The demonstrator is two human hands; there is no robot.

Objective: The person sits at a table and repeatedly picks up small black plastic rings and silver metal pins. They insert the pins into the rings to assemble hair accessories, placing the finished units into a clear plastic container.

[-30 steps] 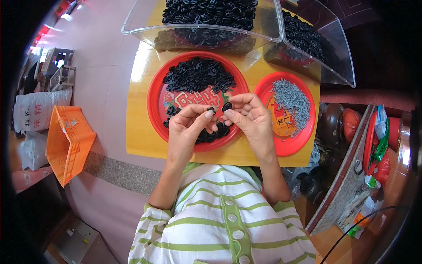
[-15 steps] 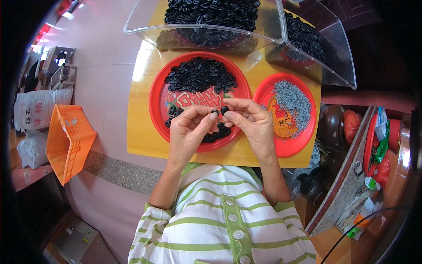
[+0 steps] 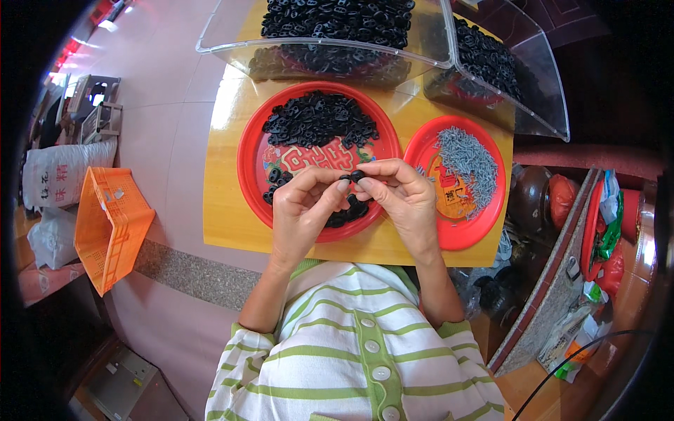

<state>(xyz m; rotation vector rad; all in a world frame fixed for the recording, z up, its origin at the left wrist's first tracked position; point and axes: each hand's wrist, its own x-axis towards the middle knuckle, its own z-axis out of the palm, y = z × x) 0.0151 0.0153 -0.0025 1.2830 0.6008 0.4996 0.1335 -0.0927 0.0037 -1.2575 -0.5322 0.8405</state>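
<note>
Over the near part of a round red tray (image 3: pixel 247 184), my two hands meet fingertip to fingertip. My left hand (image 3: pixel 302 207) pinches a small black plastic part, mostly hidden by the thumb and forefinger. Between the thumb and forefinger of my right hand (image 3: pixel 404 200) is a small rounded black plastic piece (image 3: pixel 357 175), touching or nearly touching the left hand's part. A heap of flat black plastic parts (image 3: pixel 319 119) lies on the tray's far side. More black pieces (image 3: pixel 344 214) lie beneath my hands, partly covered. To the right, a smaller red tray (image 3: pixel 460 238) carries many grey screws (image 3: pixel 470 168).
Two clear plastic bins (image 3: pixel 323 43) (image 3: pixel 537 105) full of black parts stand at the back of the yellow table (image 3: pixel 228 231). An orange crate (image 3: pixel 105 228) is on the floor at left, near a white sack (image 3: pixel 70 165). Jars and bags crowd the right.
My hands have drawn slightly closer, so the two black pieces now touch or almost touch. The trays and heaps look unchanged.
</note>
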